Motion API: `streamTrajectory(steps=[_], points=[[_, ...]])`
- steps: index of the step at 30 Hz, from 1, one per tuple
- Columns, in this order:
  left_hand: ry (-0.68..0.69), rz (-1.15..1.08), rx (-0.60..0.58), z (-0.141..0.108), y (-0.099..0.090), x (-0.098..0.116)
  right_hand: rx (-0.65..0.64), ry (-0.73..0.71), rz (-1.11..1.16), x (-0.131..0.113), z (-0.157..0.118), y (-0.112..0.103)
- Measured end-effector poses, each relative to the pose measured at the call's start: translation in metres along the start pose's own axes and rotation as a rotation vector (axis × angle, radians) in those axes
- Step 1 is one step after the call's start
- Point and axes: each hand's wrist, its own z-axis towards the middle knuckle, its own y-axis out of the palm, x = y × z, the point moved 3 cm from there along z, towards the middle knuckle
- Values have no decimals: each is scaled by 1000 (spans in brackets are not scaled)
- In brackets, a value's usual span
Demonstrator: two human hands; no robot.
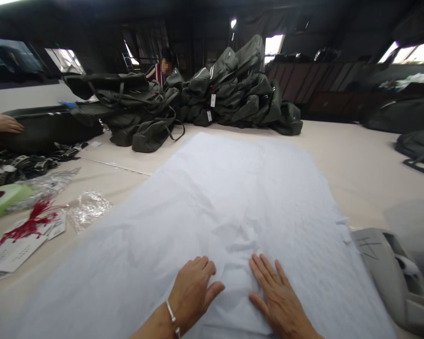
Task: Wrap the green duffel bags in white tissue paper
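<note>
A large thin white sheet (pixel 229 188), paper or film I cannot tell, lies spread over the table with wrinkles near its middle. My right hand (pixel 277 296) rests flat on it with fingers outstretched. To its left, my left hand (pixel 192 287) touches the same sheet, fingers bent and thumb held apart, with nothing visible in it. A bracelet circles the left wrist. Creases in the sheet run between and just ahead of both hands.
Dark green bags (pixel 233 94) are heaped along the back. A grey tape dispenser (pixel 385 263) stands right. At left are red-stringed tags (pixel 21 249), a pale green tape roll (pixel 10 200), and clear plastic (pixel 88 209). Another person's hand (pixel 5 123) touches a bag; someone else (pixel 159 73) is behind.
</note>
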Motion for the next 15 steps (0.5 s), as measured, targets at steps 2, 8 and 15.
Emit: streamTrajectory(steps=[2,8,15], points=[[106,-8,87,21,-5,4,14,3,-11,-1,-1,1],[249,220,185,107,21,-6,81,-18,-64,-3,1,6],[254,214,113,132,65,-5,176,-87,-94,-2,5,6]])
